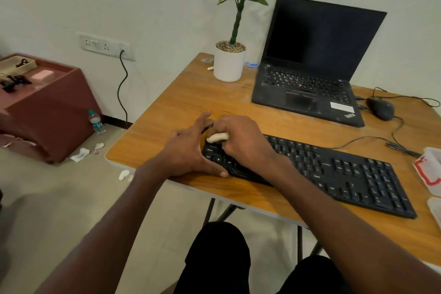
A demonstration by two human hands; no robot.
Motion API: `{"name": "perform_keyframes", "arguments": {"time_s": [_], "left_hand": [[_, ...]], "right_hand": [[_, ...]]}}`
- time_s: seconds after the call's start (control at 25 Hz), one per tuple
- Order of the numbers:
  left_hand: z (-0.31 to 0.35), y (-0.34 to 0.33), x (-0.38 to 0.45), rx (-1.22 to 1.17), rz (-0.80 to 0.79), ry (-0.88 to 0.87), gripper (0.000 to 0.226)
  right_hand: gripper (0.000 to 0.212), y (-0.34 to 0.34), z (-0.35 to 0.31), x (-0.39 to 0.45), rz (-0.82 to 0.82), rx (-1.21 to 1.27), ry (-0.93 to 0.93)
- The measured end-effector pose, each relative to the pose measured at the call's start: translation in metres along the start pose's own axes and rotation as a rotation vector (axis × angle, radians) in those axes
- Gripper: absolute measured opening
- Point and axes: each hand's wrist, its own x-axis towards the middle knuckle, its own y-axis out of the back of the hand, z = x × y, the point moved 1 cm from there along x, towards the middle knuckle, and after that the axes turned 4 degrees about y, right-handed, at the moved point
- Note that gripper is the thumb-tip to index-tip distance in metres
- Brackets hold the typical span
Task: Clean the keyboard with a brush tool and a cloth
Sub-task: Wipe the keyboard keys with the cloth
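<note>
- The black keyboard [334, 172] is lying on the wooden table [181, 98], running from its left near part out toward the right near edge, in front of the laptop.
- The right hand [243, 141] is resting over the keyboard's left end, its fingers curled down and gripping a small whitish tool [217, 137], whose pale tip is sticking out to the left just above the keys; whether it is the brush I cannot tell.
- The left hand [191, 150] is bracing the keyboard's left edge, fingers spread, the thumb lying along the near corner and the forefinger pointing far across the table.
- An open black laptop [312, 67] with a dark screen is sitting further back, on the right.
- A potted plant [229, 62] in a white pot is standing left of the laptop.
- A black mouse [380, 108] is lying right of the laptop, its cable trailing toward the keyboard.
- A clear container [429, 169] is showing at the right edge.
- On the floor at left, a water bottle [96, 122] is standing beside a maroon cabinet [47, 112].
</note>
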Motion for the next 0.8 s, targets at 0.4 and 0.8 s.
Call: {"name": "perform_keyframes", "arguments": {"time_s": [0.4, 0.8], "left_hand": [[0.0, -0.001, 0.001, 0.016, 0.009, -0.002, 0.147], [-0.01, -0.004, 0.005, 0.007, 0.007, -0.037, 0.149]], "right_hand": [[0.018, 0.013, -0.003, 0.009, -0.087, -0.21, -0.173], [0.011, 0.021, -0.007, 0.011, -0.094, -0.285, -0.256]]}}
